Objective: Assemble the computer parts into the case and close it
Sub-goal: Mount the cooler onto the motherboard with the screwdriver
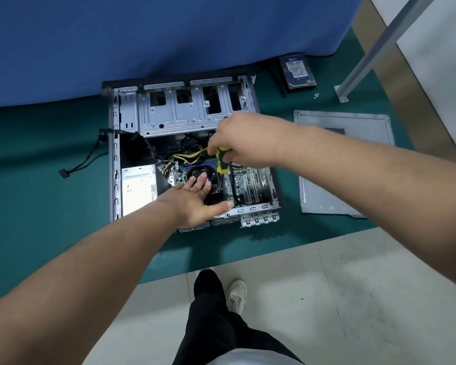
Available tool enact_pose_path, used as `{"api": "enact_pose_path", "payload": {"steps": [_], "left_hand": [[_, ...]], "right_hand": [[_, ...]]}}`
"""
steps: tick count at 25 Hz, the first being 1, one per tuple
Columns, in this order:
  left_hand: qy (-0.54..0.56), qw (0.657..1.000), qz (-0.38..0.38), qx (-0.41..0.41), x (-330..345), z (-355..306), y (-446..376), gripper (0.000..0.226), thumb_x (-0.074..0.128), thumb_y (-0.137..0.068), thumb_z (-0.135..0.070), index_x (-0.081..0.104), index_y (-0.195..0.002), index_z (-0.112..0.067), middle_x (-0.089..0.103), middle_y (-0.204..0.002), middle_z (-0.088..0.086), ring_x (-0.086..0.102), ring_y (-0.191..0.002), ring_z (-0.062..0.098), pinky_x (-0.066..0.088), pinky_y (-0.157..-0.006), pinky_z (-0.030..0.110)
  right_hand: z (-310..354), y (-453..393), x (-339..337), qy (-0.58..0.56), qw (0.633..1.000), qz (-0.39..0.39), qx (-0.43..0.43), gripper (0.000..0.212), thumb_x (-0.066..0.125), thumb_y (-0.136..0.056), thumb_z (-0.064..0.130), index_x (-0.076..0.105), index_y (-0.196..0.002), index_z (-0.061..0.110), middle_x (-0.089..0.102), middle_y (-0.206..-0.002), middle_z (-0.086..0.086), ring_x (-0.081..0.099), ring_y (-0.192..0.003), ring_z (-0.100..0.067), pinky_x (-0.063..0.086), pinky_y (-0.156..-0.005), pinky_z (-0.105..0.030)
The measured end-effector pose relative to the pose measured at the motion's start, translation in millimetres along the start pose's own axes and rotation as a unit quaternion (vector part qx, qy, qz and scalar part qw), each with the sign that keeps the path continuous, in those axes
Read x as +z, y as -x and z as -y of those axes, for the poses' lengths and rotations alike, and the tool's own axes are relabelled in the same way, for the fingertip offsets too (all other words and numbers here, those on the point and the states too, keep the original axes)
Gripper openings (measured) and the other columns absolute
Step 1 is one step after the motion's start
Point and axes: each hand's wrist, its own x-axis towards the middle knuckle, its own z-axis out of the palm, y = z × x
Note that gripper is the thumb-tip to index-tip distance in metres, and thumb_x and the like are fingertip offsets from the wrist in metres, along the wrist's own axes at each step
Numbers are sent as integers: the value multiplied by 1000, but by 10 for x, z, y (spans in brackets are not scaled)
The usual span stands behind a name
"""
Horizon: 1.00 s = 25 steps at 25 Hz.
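An open grey computer case (115, 164) lies flat on a green mat, with the motherboard (248, 184) and a black CPU fan (208, 175) inside. My left hand (195, 198) rests flat on the fan, fingers straight. My right hand (245, 140) grips a yellow and black screwdriver (222, 162), held upright with its tip down at the board just right of the fan. A silver power supply (138, 188) sits in the case's left near corner. The grey side panel (334, 164) lies on the mat to the right.
A hard drive (299, 72) lies behind the case at the right, with a few loose screws (316, 95) near it. A black cable with a plug (63, 173) trails left of the case. A blue cloth hangs behind. A metal post (353, 77) stands at right.
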Motion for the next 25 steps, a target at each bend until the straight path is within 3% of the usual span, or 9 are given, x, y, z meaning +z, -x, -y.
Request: {"api": "enact_pose_path", "payload": {"steps": [3,6,8,10,13,16,18,22,25], "left_hand": [[0,1000,-1,1,11,8,-17,136,-6,-53,-106,-5,-164,-27,-23,-167,-9,-14,-157,12,-1,-129,41],[-1,1000,-3,1,14,6,-16,133,-5,-55,-105,-5,-164,-27,-24,-167,-10,-14,-157,12,-1,-129,42],[-3,1000,-4,0,10,7,-2,137,-8,-52,-106,-5,-164,-27,-24,-167,-9,-14,-157,13,0,-129,42],[-3,1000,-4,0,0,6,-4,141,-11,-48,-107,-5,-164,-27,-23,-167,-8,-13,-157,14,0,-129,42],[-1,1000,-4,2,1,10,-5,139,-9,-50,-107,-5,-164,-27,-23,-167,-9,-13,-157,14,0,-129,42],[3,1000,-5,0,17,11,-10,132,-4,-56,-104,-5,-164,-27,-24,-167,-10,-14,-157,13,-1,-129,42],[2,1000,-7,0,12,3,-4,131,-3,-57,-104,-5,-164,-27,-23,-167,-9,-14,-157,13,-1,-129,42],[3,1000,-6,1,-6,-7,24,131,-3,-58,-103,-5,-164,-26,-24,-167,-8,-13,-157,14,1,-129,43],[5,1000,-7,3,-7,-6,25,133,-2,-57,-103,-4,-164,-25,-23,-168,-7,-12,-157,15,1,-129,42]], "right_hand": [[190,11,295,47,983,-111,141,43,43,-104,56,59,-92,18,56,-82,-4,60,-82,-30,34,-59,-34],[318,-6,426,48,958,-153,240,54,29,-105,63,50,-82,18,43,-65,-2,55,-70,-29,25,-54,-31],[203,-63,359,-8,981,-112,160,51,38,-102,64,60,-104,17,60,-91,-5,61,-88,-31,41,-62,-36],[63,-55,190,-65,996,-32,43,40,58,-99,51,57,-132,28,59,-123,-4,60,-110,-29,51,-83,-41],[15,-2,143,-24,1000,-18,2,36,63,-97,34,59,-133,29,65,-116,-4,62,-107,-30,53,-83,-42],[169,4,408,53,978,-134,152,42,45,-103,52,62,-112,16,63,-86,-7,66,-89,-35,37,-59,-34],[220,-19,445,48,962,-138,231,48,37,-104,56,61,-104,15,58,-81,-7,65,-87,-35,29,-57,-33],[67,-31,223,-63,995,-30,67,39,60,-98,48,53,-132,29,53,-124,-3,60,-101,-27,46,-74,-36],[47,6,136,-57,997,-57,-9,29,64,-96,31,61,-124,33,57,-119,2,59,-103,-23,48,-81,-37]]}}
